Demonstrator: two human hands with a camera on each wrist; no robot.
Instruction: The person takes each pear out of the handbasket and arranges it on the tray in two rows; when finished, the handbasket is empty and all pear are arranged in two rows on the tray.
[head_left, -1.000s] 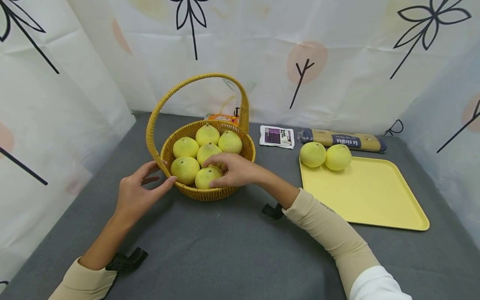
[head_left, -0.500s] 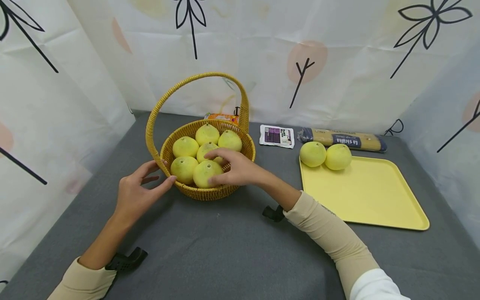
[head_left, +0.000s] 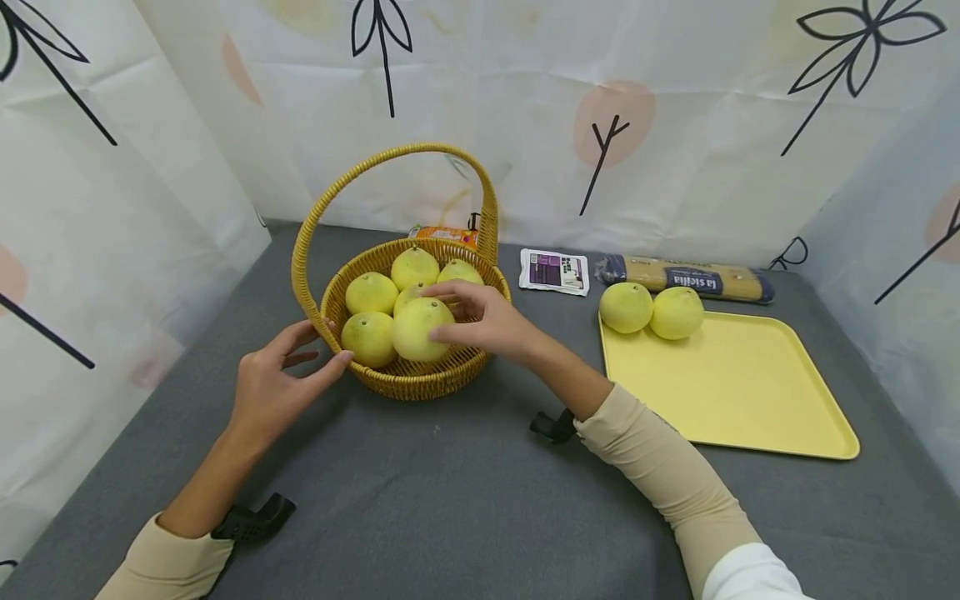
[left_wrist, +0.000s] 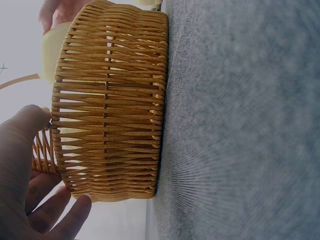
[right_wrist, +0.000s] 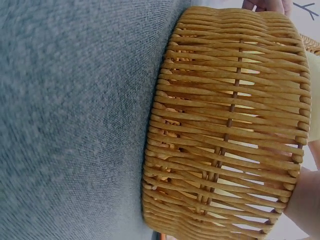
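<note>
A yellow wicker basket [head_left: 408,388] with a tall arched handle holds several pale yellow grapefruits [head_left: 371,293]. My left hand [head_left: 279,382] grips its left rim near the foot of the handle; in the left wrist view the thumb and fingers lie around the rim of the basket [left_wrist: 110,100]. My right hand [head_left: 491,323] holds one grapefruit [head_left: 417,332] between thumb and fingers, raised above the front of the basket. In the right wrist view the basket wall [right_wrist: 225,120] hides most of the right hand [right_wrist: 305,202].
A yellow tray [head_left: 738,383] lies to the right, with two grapefruits [head_left: 626,308] at its back left corner. Behind it lies a long packet marked la sicilia [head_left: 693,279]. A white and purple pouch [head_left: 555,273] and an orange packet [head_left: 446,236] sit near the back curtain.
My right hand has lifted the front grapefruit upward out of its place among the others. My left hand stays on the basket rim.
</note>
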